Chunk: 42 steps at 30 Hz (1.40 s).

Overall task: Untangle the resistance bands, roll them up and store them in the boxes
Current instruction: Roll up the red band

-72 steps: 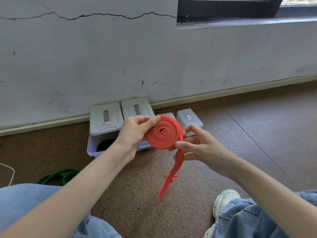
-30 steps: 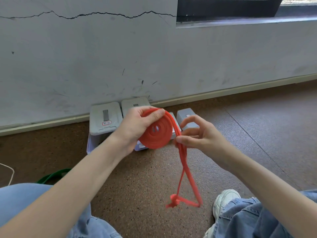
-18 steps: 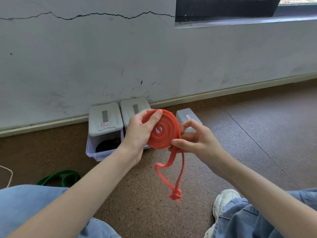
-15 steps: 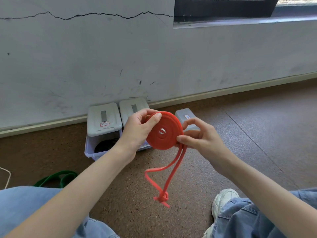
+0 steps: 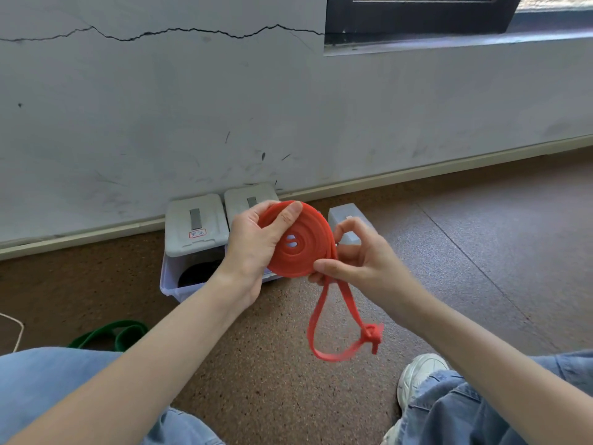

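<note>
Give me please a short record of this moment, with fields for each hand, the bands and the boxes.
left hand: grips the coiled red rubber resistance band, thumb across the coil face
right hand: pinches the band at the coil's lower edge
loose tail: hangs as a loop with a knot
green rubber band: lies on the floor, unrolled
grey lidded plastic boxes: stand by the wall; the left one holds something dark

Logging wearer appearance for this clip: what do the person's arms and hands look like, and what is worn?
Both forearms are bare to the frame edge; no sleeves, gloves, watch or rings show on the left hand or right hand. Nails are short and unpainted. Lower down, light blue denim jeans and a white sneaker are visible.
</note>
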{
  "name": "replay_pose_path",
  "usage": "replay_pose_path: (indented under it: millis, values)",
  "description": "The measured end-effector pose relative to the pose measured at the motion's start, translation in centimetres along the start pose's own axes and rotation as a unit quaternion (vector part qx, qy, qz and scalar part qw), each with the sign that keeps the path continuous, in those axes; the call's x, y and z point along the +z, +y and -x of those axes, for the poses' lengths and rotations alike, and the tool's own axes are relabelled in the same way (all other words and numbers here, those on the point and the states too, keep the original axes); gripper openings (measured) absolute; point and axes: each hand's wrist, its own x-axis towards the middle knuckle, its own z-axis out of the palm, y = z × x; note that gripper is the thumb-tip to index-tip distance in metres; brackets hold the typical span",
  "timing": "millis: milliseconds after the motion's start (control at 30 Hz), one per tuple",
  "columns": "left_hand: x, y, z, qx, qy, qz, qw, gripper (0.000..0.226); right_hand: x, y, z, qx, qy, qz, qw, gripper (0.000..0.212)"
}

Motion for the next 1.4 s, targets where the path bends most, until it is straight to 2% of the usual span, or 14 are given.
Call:
replay_pose_path:
  millis: [67, 167, 267, 333, 467, 600, 800, 867, 1000, 1100, 1200, 1300, 1333, 1400]
  values:
    - [-0.2, 0.0, 0.0, -0.016, -0.026, -0.012, 0.999, 0.018, -0.4, 0.0, 0.0, 0.000, 0.018, 0.011, 1.000, 0.030]
    - [-1.7, 0.9, -0.5, -0.052, -0.123, -0.106, 0.985, 0.014, -1.7, -0.3, -0.1, -0.021, 0.043, 0.048, 0.998, 0.022]
    - [-1.7, 0.6, 0.1, -0.084, -0.214, -0.168, 0.958, 0.030, -1.6, -0.6, -0.1, -0.061, 0.020, 0.131, 0.989, 0.025]
    - [-1.0, 0.1, 0.6, -0.093, -0.207, -0.147, 0.963, 0.029, -1.2, -0.6, -0.1, -0.062, 0.003, 0.131, 0.989, 0.025]
    - [-1.3, 0.9, 0.0, -0.116, -0.167, -0.045, 0.978, 0.020, -2.0, -1.0, -0.4, -0.028, 0.019, 0.035, 0.999, 0.020]
    - [-1.2, 1.3, -0.4, -0.117, -0.122, 0.014, 0.985, 0.014, -1.9, -1.0, -0.4, -0.020, 0.013, 0.031, 0.999, 0.017]
    - [-0.9, 1.2, -0.3, -0.113, -0.098, 0.027, 0.988, 0.020, -1.7, -1.0, -0.5, -0.020, 0.020, 0.024, 0.999, 0.015]
    - [-0.9, 1.0, -0.3, -0.101, -0.090, 0.015, 0.991, 0.015, -1.5, -1.0, -0.3, -0.015, 0.014, 0.035, 0.999, 0.013]
    - [-0.4, 0.4, -0.1, -0.045, -0.042, -0.004, 0.998, 0.005, -1.2, -0.9, -0.3, -0.028, 0.024, 0.032, 0.999, 0.010]
    - [0.1, -0.2, 0.2, -0.011, -0.019, -0.009, 1.000, 0.004, -1.1, -1.0, -0.3, -0.031, 0.040, 0.019, 0.999, 0.015]
    - [-0.1, -0.2, 0.3, -0.050, -0.073, -0.025, 0.996, 0.014, -1.4, -0.6, -0.1, -0.013, 0.058, 0.056, 0.997, 0.020]
    - [-1.2, 0.2, 0.1, -0.102, -0.183, -0.134, 0.969, 0.030, -1.7, -0.6, 0.1, -0.002, 0.034, 0.105, 0.994, 0.022]
    - [-1.3, 0.2, 0.3, -0.109, -0.202, -0.162, 0.960, 0.034, -1.7, -0.7, 0.2, -0.002, 0.017, 0.125, 0.992, 0.022]
    - [-1.1, 0.0, 0.7, -0.109, -0.188, -0.177, 0.960, 0.040, -1.4, -0.7, 0.3, -0.002, -0.001, 0.144, 0.990, 0.021]
